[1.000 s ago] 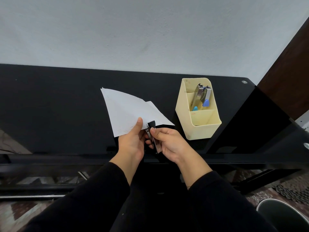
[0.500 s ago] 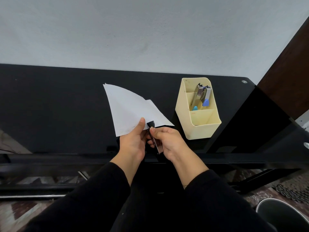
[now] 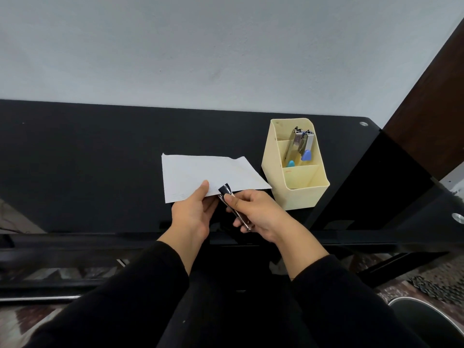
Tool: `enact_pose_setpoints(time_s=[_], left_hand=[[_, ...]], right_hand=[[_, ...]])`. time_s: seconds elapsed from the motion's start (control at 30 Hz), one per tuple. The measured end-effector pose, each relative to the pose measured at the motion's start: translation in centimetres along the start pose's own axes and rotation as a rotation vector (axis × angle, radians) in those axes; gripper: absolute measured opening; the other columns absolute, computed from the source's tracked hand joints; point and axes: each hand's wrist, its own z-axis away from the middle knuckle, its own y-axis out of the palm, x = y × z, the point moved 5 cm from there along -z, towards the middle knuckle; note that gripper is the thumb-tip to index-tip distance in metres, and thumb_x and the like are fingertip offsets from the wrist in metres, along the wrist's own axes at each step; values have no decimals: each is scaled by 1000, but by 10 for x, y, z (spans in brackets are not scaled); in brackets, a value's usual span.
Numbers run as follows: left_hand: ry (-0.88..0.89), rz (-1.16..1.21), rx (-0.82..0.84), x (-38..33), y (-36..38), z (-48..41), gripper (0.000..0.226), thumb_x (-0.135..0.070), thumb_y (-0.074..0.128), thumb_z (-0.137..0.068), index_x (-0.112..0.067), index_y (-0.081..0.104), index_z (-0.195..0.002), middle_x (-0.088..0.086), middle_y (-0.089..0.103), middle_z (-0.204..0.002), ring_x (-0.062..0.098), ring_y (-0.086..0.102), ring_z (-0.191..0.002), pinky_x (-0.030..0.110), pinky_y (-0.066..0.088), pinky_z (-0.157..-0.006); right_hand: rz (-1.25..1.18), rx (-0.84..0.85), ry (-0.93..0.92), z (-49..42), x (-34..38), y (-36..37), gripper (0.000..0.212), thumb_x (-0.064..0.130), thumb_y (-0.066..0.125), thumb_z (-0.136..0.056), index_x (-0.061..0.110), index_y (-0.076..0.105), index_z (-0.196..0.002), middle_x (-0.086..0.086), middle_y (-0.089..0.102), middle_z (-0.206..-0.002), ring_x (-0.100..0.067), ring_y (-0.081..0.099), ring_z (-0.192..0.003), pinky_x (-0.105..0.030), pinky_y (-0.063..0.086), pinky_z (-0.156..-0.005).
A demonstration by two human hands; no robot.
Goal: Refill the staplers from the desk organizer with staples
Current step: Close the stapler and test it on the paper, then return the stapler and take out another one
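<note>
Hands testing a stapler on paper.
Left hand (image 3: 193, 212) pinches the paper (image 3: 200, 173) taut; right hand (image 3: 256, 212) grips the black stapler (image 3: 232, 205) at its edge, likely checking the refill.

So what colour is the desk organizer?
The desk organizer is pale yellow, seen best in head view.

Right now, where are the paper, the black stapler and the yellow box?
paper (image 3: 200, 172): head view, middle of the sheet.
black stapler (image 3: 225, 189): head view, its black front end.
yellow box (image 3: 301, 200): head view, its front wall.
</note>
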Motion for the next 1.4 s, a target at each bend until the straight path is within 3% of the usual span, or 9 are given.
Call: enact_pose_setpoints(time_s=[0.2, 0.57, 0.77, 0.9, 1.07, 1.13, 1.2, 1.27, 1.4], left_hand=[[-87, -86, -71, 2, -8, -4, 20, 0, 64, -81, -7, 59, -98, 10, 68, -94, 22, 68, -75, 30, 54, -56], [-229, -309, -107, -4, -15, 5, 21, 3, 67, -77, -5, 57, -94, 12, 68, -84, 24, 68, -64, 33, 50, -49], [-319, -342, -151, -15, -5, 22, 42, -7, 73, -75, -4, 50, -110, 20, 60, -108, 34, 63, -82, 42, 51, -73], [-415, -414, -125, -13, 8, 41, 68, -11, 76, -72, -5, 37, -128, 27, 43, -127, 38, 56, -104, 49, 50, -85], [84, -1043, -57, -26, 14, 33, 49, -20, 59, -82, -1, 43, -125, 6, 53, -99, 15, 52, -75, 28, 46, -68], [342, -1385, 12, -31, 18, 26, 55, -28, 51, -87, -7, 34, -136, 7, 45, -130, 22, 48, -109, 30, 41, -82], [484, -1706, 63, -27, 18, 16, 61, -38, 42, -92, -10, 22, -142, 9, 22, -150, 29, 15, -138, 42, 21, -109], [503, -1955, 128, -17, 15, 5, 63, -46, 30, -94, -15, 9, -145, 7, 1, -155, 30, -11, -141, 48, -2, -112], [499, -2125, 227, -4, 10, -14, 63, -55, 17, -92, -27, -3, -145, 3, -15, -154, 28, -23, -138, 52, -13, -108]], right_hand=[[286, -20, 15, 14, 14, -25, 37, 0, 73, -71, 5, 58, -104, -5, 62, -71, -11, 56, -52, -18, 44, -44], [486, -324, -174, 47, 58, -72, 36, 12, 86, -55, 13, 66, -84, -9, 64, -86, -24, 63, -77, -37, 56, -70], [332, -413, -365, 54, 93, -95, 40, -4, 82, -54, 23, 61, -74, 5, 66, -75, -1, 63, -63, -13, 51, -59], [399, -492, -463, 54, 122, -114, 39, -5, 78, -59, 26, 58, -73, -2, 67, -87, -11, 63, -76, -19, 52, -63], [668, -523, -509, 49, 155, -129, 33, 1, 74, -69, 24, 57, -86, 7, 60, -85, -1, 56, -72, -4, 38, -50], [737, -484, -516, 41, 162, -129, 32, 0, 70, -73, 22, 55, -90, 3, 60, -92, -8, 58, -80, -8, 41, -55], [804, -449, -507, 32, 165, -126, 31, -1, 66, -76, 22, 54, -93, 1, 59, -96, -11, 57, -82, -12, 40, -58], [865, -403, -489, 23, 165, -122, 30, -1, 65, -78, 22, 53, -94, 3, 58, -92, -8, 56, -78, -13, 39, -58], [930, -354, -469, 8, 159, -116, 28, 1, 63, -80, 22, 53, -97, 4, 58, -92, -13, 55, -88, -19, 42, -68]])
